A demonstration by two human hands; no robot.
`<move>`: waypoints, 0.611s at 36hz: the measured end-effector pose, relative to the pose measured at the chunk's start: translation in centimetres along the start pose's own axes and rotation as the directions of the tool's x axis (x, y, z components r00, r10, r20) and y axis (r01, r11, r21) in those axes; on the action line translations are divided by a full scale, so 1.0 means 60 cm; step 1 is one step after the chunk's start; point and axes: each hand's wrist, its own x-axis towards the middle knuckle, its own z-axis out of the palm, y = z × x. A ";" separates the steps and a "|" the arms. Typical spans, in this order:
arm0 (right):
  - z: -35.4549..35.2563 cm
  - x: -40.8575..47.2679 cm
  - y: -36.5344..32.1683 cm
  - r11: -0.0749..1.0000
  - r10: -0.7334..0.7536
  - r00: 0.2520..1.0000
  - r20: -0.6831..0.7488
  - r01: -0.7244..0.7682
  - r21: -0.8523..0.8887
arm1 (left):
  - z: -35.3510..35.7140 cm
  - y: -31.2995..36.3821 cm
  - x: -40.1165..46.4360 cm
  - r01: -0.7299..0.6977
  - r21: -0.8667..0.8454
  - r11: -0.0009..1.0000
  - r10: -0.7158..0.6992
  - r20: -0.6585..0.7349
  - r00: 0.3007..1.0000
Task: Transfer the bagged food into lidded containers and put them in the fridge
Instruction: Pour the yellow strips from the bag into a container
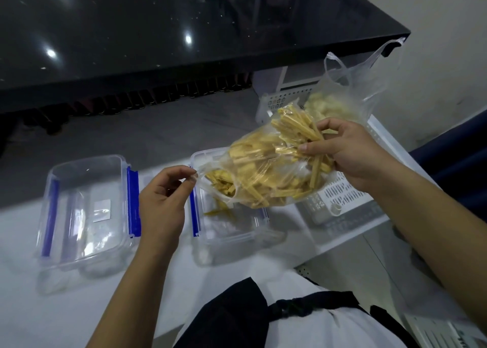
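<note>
A clear plastic bag of yellow food strips is tipped on its side above an open clear container with blue clasps. My right hand grips the bag's raised bottom end. My left hand pinches the edge of the bag's mouth at its left. A few yellow strips lie inside the container. A second clear container with blue clasps stands to the left with no food in it. Another clear bag with pale food sits in a white basket behind.
The white perforated basket stands on the white table to the right of the containers. A dark glossy counter runs across the back above a row of dark bottles. My white apron is at the bottom.
</note>
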 end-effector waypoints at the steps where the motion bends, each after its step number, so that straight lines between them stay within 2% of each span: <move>1: -0.001 0.000 -0.002 1.000 -0.006 1.000 -0.007 0.006 0.006 | 0.000 0.000 0.000 0.001 -0.001 1.000 -0.001 -0.006 1.000; 7: 0.004 -0.001 -0.005 1.000 -0.004 1.000 -0.005 0.004 -0.007 | -0.007 -0.002 0.004 0.010 -0.007 1.000 -0.010 -0.009 1.000; 11: 0.003 0.003 -0.008 0.999 -0.030 0.998 -0.058 0.032 0.029 | -0.008 -0.006 0.004 0.014 -0.004 1.000 -0.014 -0.013 1.000; 16: 0.014 0.003 0.001 0.998 -0.037 0.999 0.004 0.037 -0.044 | -0.005 -0.016 0.003 0.030 -0.002 1.000 -0.030 0.001 1.000; 20: 0.013 0.014 -0.001 0.997 -0.070 0.996 -0.063 0.068 -0.032 | -0.007 -0.023 0.003 0.042 -0.002 0.999 -0.042 -0.008 0.999; 22: 0.017 0.015 -0.001 0.997 -0.071 0.996 -0.049 0.069 -0.043 | -0.008 -0.024 0.002 0.039 -0.004 0.999 -0.039 -0.003 0.999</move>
